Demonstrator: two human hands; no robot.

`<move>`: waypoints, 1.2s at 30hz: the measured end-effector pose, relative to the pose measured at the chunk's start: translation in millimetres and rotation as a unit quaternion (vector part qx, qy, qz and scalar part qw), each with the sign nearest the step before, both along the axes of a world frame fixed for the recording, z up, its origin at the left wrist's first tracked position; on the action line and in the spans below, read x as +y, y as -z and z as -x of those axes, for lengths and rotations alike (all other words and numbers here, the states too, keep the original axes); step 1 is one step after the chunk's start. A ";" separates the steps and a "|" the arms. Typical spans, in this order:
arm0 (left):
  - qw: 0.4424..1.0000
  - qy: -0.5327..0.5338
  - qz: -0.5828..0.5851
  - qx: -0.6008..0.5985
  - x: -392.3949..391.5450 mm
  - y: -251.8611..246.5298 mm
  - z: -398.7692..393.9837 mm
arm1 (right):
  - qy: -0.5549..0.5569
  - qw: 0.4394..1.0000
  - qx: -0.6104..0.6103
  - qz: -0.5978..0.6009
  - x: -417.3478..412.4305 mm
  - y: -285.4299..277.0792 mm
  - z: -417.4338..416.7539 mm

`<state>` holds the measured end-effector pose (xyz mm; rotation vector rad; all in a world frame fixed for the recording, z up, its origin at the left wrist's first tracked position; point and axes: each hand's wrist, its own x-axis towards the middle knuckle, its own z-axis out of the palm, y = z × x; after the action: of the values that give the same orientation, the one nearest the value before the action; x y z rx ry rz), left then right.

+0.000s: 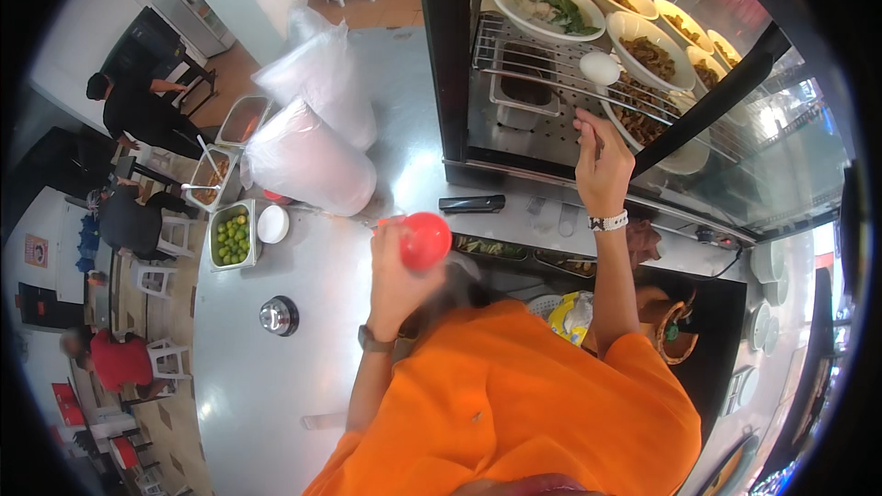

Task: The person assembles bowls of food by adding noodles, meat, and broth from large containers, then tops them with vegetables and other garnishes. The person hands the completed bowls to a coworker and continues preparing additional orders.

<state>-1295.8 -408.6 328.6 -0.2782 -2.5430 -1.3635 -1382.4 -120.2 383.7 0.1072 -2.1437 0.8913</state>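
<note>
My left hand [400,275] grips a small red plastic bowl or cup [426,241] above the steel counter. My right hand [603,158] is raised at the opening of a glass display cabinet, its fingers bent close together, and nothing can be made out in them. Just above those fingertips a white egg [599,69] rests by the wire rack [503,73]. A metal container with dark contents [527,83] stands in the cabinet to the left of that hand. Bowls of cooked meat [644,48] and a bowl with greens [549,10] fill the shelf.
Plastic-wrapped bundles [310,158], a steel tray of small green citrus fruits [233,235], a white round container [273,224] and a call bell [278,315] stand on the counter. A black object [472,204] lies before the cabinet. Several people are beyond the counter at left.
</note>
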 end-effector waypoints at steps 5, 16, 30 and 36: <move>0.997 0.053 0.018 0.060 52.4 -14.8 39.2 | 0.000 0.996 -0.020 0.088 3.7 8.1 0.3; 0.995 0.070 -0.005 0.073 111.9 -20.5 85.4 | -0.031 0.972 -0.039 0.229 -17.4 -2.1 1.1; 0.987 0.097 -0.044 0.120 119.9 -13.6 85.1 | 0.000 0.979 -0.107 0.173 -46.2 -22.1 21.5; 0.988 0.103 -0.043 0.111 112.4 -9.9 76.4 | 0.000 0.956 -0.056 0.289 -27.6 7.3 20.2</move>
<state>-1372.2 -296.2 338.5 -0.6526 -2.3180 -1.4197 -1402.6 -147.9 376.5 -0.2436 -1.8954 1.5147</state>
